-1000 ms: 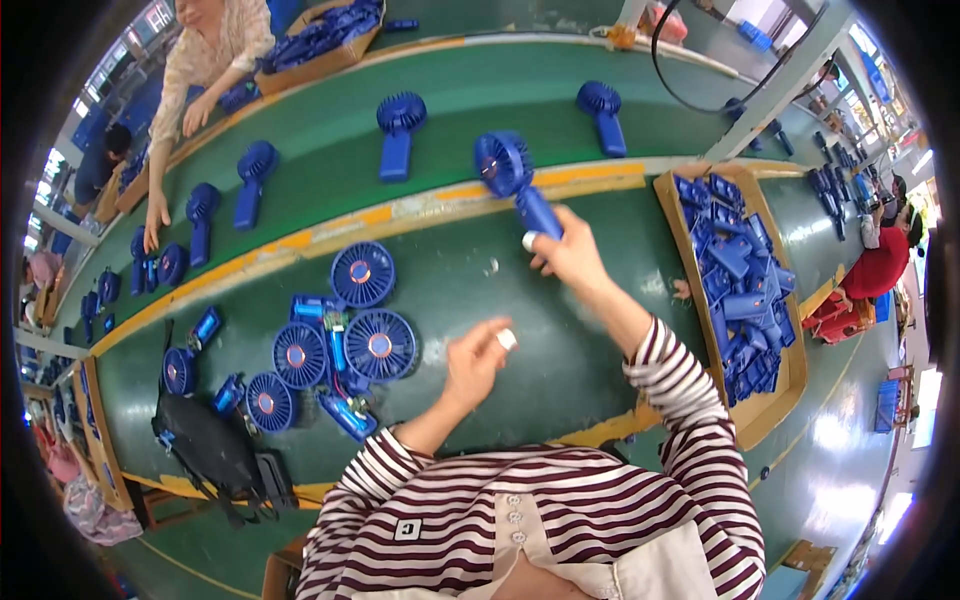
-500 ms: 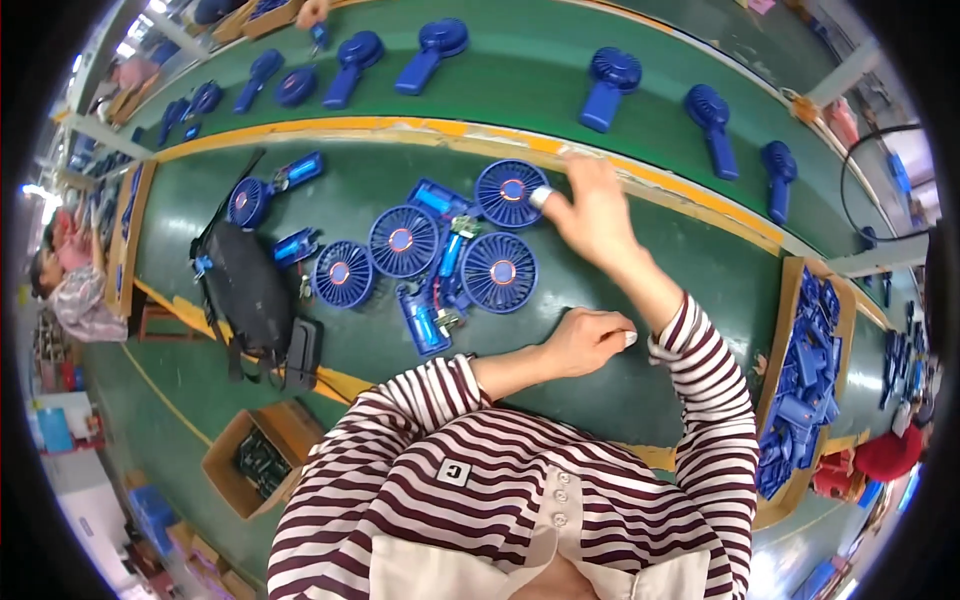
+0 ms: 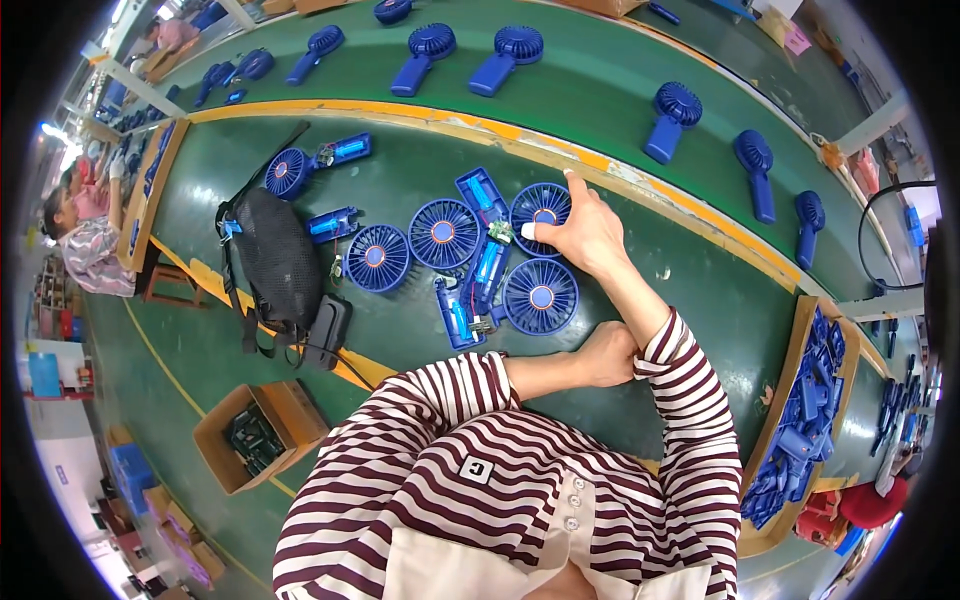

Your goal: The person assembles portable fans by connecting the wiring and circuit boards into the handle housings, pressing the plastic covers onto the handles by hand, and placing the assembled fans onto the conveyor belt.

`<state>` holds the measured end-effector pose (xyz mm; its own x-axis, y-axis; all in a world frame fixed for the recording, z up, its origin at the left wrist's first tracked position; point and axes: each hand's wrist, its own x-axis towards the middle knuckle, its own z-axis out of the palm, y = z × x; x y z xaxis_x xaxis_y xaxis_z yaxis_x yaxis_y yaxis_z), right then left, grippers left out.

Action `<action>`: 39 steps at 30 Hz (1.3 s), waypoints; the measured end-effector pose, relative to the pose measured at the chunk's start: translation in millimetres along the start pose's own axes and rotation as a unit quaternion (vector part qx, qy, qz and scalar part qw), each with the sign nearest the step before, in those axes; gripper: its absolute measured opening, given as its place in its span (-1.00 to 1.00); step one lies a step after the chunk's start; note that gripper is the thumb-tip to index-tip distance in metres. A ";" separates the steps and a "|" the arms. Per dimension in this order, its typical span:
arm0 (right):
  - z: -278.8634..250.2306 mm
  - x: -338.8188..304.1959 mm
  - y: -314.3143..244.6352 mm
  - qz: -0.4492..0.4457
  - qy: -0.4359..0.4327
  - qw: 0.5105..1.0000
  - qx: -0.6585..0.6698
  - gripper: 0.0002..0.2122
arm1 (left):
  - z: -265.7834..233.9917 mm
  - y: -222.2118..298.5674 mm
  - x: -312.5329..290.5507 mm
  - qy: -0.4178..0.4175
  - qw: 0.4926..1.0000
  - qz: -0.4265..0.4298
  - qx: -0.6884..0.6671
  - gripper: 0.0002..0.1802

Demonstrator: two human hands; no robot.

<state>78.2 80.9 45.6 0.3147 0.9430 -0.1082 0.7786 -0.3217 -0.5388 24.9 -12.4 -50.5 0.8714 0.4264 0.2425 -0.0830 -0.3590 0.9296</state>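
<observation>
From afar, I span a blue fan head (image 3: 541,203) with my right hand (image 3: 594,236), grip unclear, left hand (image 3: 608,354) clenched; apparently a pickup, calling for secure rim contact.

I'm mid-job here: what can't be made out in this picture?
Head view throughout.
1. Left hand: fingertips hidden by the curled hand itself; whether it holds anything can't be told.
2. Fan at the right hand: right side covered by that hand.
3. Black bag: fabric hides any contents.
4. Dark parts in the floor box: too small to identify.
</observation>
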 end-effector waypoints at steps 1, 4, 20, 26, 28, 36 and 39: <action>-1.6 -2.8 -0.1 -0.005 0.001 0.999 0.038 -0.18 | -0.2 1.1 1.4 0.010 1.000 0.011 -0.006 -0.79; -4.6 -22.3 -4.4 -0.131 0.121 0.977 0.116 -0.31 | -3.1 10.8 3.1 0.030 0.998 -0.011 -0.046 -0.79; -47.4 -135.5 140.1 0.095 0.465 0.725 0.499 -0.51 | -4.4 31.9 -7.4 -0.141 0.986 0.073 0.042 -0.84; -32.3 -178.4 198.9 0.176 0.480 0.674 0.534 -0.65 | -14.4 58.7 8.9 0.025 0.993 0.041 0.108 -0.80; -38.0 -184.7 198.5 0.176 0.477 0.681 0.527 -0.62 | -19.4 60.7 31.6 0.110 0.959 0.120 0.231 -0.66; -53.4 -175.9 185.0 0.139 0.438 0.703 0.543 -0.40 | -5.1 43.5 49.4 -0.016 0.925 -0.055 0.375 -0.50; -56.4 -174.1 180.2 0.120 0.406 0.707 0.567 -0.48 | -7.2 40.9 45.4 -0.030 0.936 -0.073 0.344 -0.74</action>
<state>194.3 -146.0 14.5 0.9298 0.3656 -0.0429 -0.1403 0.2443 -0.9595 57.6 -1.8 0.6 0.8767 0.4722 0.0916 0.3513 -0.7586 0.5487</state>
